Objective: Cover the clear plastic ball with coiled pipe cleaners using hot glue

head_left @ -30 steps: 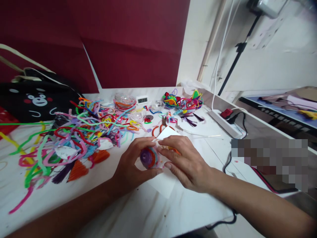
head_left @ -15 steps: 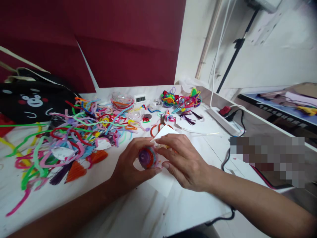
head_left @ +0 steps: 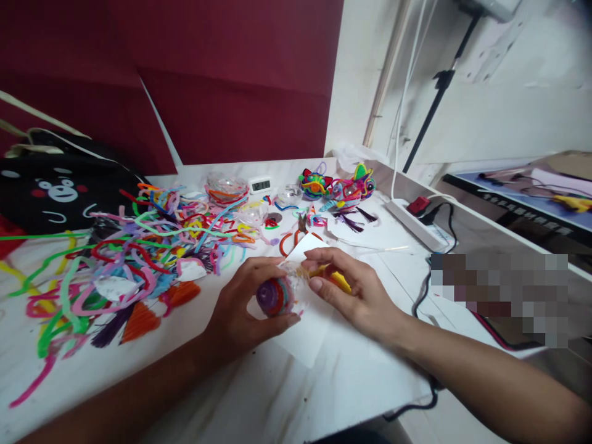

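Note:
My left hand curls round a clear plastic ball, its thumb below and fingers above. Purple, red and blue pipe cleaner coils cover the ball's left end. Close at the ball's right side, my right hand pinches a yellow tassel-like piece, partly hidden by the fingers; thin tan strands lie between fingertips and ball. Under both hands is a white sheet of paper. Orange-handled scissors lie just beyond, partly beneath the paper.
Tangled pipe cleaners and orange tassels spread over the left side. Finished colourful ornaments stand at the back, near a small digital clock. A power strip runs along the right edge; a black bag sits far left.
My right fingers have drawn back a little to the right from the ball, so more of the yellow piece and the ball's clear side show. The left hand keeps its hold.

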Motion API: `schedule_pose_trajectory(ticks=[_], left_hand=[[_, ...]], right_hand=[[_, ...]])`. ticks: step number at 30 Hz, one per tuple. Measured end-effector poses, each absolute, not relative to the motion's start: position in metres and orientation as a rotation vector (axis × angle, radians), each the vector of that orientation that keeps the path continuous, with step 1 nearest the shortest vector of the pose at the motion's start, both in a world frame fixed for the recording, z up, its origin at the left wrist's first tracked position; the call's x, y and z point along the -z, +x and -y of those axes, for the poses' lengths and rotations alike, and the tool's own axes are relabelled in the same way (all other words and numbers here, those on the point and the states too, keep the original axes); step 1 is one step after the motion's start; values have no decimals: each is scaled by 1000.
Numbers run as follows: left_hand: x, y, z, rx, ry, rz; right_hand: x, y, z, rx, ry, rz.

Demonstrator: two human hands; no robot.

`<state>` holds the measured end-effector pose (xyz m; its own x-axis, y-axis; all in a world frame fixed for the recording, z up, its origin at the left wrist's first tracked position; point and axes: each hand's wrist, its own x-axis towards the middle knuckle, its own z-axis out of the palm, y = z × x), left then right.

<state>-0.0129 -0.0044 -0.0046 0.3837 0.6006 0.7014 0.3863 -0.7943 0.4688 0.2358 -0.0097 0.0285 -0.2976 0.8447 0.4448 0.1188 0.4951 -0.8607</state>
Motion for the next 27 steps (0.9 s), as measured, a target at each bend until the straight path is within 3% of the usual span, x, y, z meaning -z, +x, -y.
schedule_pose_trajectory(ticks=[4,9,27], left_hand=[[4,-13,2,-1400,2398,-846],[5,-13,0,-1414,2403,-840],[6,-16,-3,-1393,2505,-903]], right_hand=[[-34,232,9,-1461,-941,1434],[-35,229,5,-1789,-914,1289],[-31,225,5,-1876,-780,1084]])
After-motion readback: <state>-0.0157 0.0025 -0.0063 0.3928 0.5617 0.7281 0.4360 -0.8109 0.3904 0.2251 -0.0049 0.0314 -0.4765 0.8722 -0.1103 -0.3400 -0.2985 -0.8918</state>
